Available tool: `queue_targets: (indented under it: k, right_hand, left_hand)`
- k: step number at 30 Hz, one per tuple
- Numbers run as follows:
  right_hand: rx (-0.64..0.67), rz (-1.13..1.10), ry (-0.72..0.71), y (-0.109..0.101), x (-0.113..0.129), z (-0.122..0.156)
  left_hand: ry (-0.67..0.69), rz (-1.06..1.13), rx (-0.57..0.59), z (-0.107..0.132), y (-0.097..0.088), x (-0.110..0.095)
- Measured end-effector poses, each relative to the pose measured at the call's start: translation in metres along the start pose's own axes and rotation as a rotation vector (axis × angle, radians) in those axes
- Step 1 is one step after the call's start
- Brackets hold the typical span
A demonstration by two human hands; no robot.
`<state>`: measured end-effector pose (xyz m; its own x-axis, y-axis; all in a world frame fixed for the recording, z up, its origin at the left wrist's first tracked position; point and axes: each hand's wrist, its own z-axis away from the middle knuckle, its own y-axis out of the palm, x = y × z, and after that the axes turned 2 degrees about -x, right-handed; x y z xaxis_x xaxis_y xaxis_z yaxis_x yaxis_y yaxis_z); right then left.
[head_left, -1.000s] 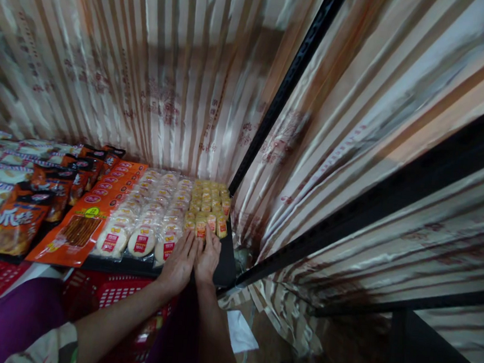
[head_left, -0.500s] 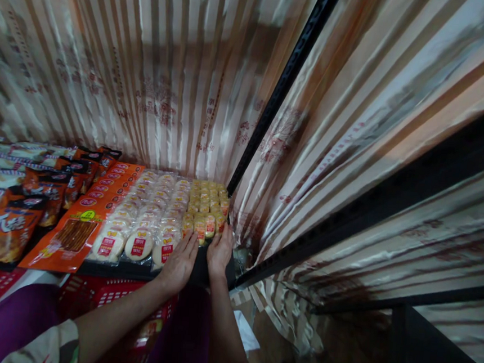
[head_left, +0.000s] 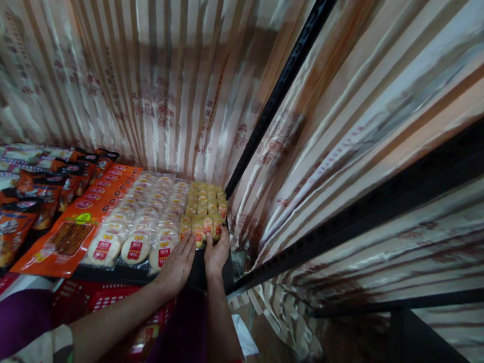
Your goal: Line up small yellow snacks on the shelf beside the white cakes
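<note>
Small yellow snack packs (head_left: 205, 203) stand in rows at the right end of a black shelf (head_left: 140, 274). My right hand (head_left: 216, 254) is closed with its fingertips pressed on the front packs of that block. My left hand (head_left: 179, 265) lies open and flat, its fingers touching the front of the round white cakes in clear wrap (head_left: 145, 224) just left of the yellow packs. Both forearms reach up from the lower edge of the view.
An orange packet (head_left: 74, 229) and dark snack bags (head_left: 19, 207) lie further left on the shelf. A red basket (head_left: 100, 299) sits below the shelf front. Striped shiny curtains hang behind and to the right, beside a black shelf upright (head_left: 275, 94).
My right hand drew back from the yellow packs, shifted right, then returned to press on their front row. The left hand has barely moved.
</note>
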<state>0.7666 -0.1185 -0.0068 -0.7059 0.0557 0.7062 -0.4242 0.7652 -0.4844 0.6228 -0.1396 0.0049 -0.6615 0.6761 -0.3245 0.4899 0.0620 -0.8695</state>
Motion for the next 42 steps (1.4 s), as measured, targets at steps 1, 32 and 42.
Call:
queue_targets:
  k: [1,32,42]
  right_hand:
    - [0.002,-0.007,-0.001,0.000,0.001,-0.001]
    - [0.176,0.204,0.032,0.022,0.024,0.001]
    - [0.124,0.113,0.044,0.019,0.019,0.002]
  left_hand:
    - [0.004,-0.004,0.000,0.000,0.000,0.000]
    - [-0.018,-0.013,0.062,-0.003,-0.008,-0.003]
    - [-0.038,0.036,0.035,0.000,-0.005,-0.003]
